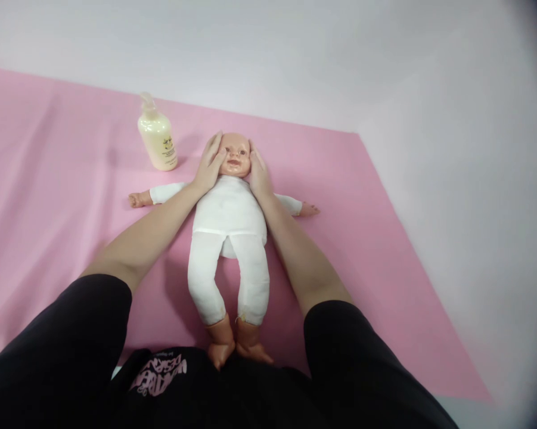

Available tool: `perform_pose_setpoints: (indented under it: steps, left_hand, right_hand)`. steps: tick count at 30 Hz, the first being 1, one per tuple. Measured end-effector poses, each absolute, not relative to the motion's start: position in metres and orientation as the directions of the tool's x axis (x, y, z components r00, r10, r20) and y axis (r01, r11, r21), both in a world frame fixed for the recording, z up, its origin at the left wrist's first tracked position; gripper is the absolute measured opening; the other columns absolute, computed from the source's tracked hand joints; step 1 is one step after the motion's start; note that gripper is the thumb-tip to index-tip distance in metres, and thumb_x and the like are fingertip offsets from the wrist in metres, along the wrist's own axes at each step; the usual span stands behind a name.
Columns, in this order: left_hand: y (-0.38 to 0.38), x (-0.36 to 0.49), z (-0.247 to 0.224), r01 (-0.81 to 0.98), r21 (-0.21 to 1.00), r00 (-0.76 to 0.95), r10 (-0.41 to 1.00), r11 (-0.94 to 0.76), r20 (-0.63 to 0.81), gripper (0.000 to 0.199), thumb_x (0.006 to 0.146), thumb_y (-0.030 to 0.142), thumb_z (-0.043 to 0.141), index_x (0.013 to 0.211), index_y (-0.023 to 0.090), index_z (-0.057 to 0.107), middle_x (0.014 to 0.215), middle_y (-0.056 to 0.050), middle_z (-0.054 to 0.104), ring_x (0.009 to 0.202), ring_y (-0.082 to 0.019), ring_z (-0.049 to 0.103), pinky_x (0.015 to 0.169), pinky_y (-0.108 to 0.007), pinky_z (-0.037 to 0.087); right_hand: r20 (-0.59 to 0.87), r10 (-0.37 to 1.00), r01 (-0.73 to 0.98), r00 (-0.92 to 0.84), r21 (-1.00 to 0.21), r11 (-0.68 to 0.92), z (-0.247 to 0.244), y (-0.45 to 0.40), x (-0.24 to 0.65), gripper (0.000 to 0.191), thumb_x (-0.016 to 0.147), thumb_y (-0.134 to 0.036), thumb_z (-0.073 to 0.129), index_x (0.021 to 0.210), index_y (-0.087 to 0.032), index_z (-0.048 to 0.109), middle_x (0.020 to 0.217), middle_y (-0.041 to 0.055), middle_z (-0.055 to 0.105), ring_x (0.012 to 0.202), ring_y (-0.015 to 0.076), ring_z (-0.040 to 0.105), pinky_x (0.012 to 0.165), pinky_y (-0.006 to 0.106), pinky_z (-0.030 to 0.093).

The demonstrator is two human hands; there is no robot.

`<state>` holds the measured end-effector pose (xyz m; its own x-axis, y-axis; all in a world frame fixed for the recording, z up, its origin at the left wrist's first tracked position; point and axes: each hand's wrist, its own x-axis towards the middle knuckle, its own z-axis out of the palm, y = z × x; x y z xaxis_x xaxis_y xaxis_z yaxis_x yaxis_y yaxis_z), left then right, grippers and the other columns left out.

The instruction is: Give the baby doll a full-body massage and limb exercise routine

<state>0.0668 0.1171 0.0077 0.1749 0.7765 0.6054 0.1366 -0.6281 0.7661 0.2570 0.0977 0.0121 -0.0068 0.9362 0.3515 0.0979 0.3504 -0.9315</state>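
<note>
A baby doll (229, 208) with a white cloth body lies on its back, head away from me, feet near my shirt. My left hand (211, 162) lies along the left side of its head, fingers stretched out and the thumb on its cheek. Against the other side of the head rests my right hand (259, 170), also flat with its fingers extended. The doll's head is between my two palms. Its arms stretch out to both sides, passing beneath my forearms.
A pump bottle (158, 140) of pale yellow liquid stands left of the doll's head. Pink cloth (348, 196) with some creases covers the surface under the doll. A pale wall or surface lies beyond its far and right edges.
</note>
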Motion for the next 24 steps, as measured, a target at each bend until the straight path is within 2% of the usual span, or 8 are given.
perform_pose_setpoints:
  steps: [4,8,14,19,24]
  left_hand:
    - [0.121,0.064,0.005,0.141,0.773,0.173,0.784,-0.619,0.596,0.084,0.096,0.085,0.044,0.158,0.028,0.052,0.172,-0.011,0.04,0.165,-0.029,0.028,0.138,-0.046,0.014]
    - [0.125,0.062,0.003,0.152,0.773,0.169,0.787,-0.616,0.593,0.085,0.099,0.084,0.039,0.158,0.024,0.052,0.171,-0.013,0.042,0.164,-0.029,0.031,0.138,-0.046,0.016]
    - [0.137,0.063,-0.007,0.082,0.795,0.123,0.798,-0.6,0.59,0.08,0.098,0.084,0.04,0.152,0.026,0.056,0.167,-0.011,0.049,0.16,-0.029,0.038,0.135,-0.044,0.025]
    - [0.138,0.065,-0.008,0.07,0.803,0.113,0.805,-0.591,0.583,0.075,0.1,0.08,0.039,0.149,0.026,0.057,0.166,-0.01,0.05,0.161,-0.029,0.038,0.136,-0.045,0.023]
    - [0.14,0.064,-0.009,0.081,0.803,0.103,0.807,-0.59,0.582,0.076,0.1,0.08,0.039,0.15,0.025,0.056,0.166,-0.011,0.05,0.16,-0.029,0.038,0.136,-0.045,0.023]
  right_hand:
    - [0.341,0.94,0.111,-0.003,-0.934,0.339,0.013,0.099,0.257,0.083,0.101,-0.07,0.038,0.165,-0.017,0.041,0.174,0.0063,0.04,0.165,0.018,0.032,0.137,0.036,0.022]
    - [0.319,0.948,0.088,0.007,-0.944,0.318,0.014,0.099,0.256,0.078,0.102,-0.069,0.037,0.164,-0.022,0.043,0.173,0.0026,0.042,0.164,0.0178,0.033,0.138,0.039,0.022]
    - [0.304,0.952,0.082,0.026,-0.95,0.301,0.015,0.099,0.256,0.076,0.103,-0.06,0.038,0.164,-0.015,0.041,0.172,0.0064,0.043,0.163,0.0178,0.036,0.138,0.037,0.023]
    - [0.306,0.952,0.106,0.004,-0.947,0.304,0.015,0.101,0.258,0.078,0.102,-0.063,0.042,0.165,-0.016,0.042,0.172,0.0074,0.042,0.165,0.0195,0.031,0.137,0.037,0.021]
    - [0.319,0.948,0.094,0.004,-0.944,0.317,0.013,0.103,0.259,0.074,0.104,-0.057,0.04,0.166,-0.017,0.04,0.172,0.0062,0.042,0.164,0.0213,0.033,0.136,0.042,0.024]
